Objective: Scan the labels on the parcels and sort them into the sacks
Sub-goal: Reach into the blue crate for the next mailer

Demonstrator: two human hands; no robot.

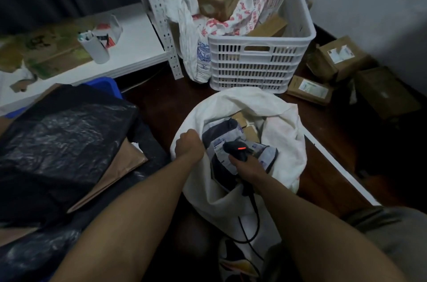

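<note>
While the grey mailer lies inside the white sack, beside a few brown boxes, the right hand grips the scanner, its red light lit, just above the mailer's label. The left hand clutches the sack's near rim, holding the mouth open. This sack looks partly filled. I judge the sorting about midway, since cartons on the floor beside the white crate lie outside any sack.

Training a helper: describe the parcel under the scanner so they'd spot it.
In front of the white slatted crate stands an open white sack. Inside, under the scanner, lies a grey labelled mailer, unlike the brown boxes beside it.
</note>
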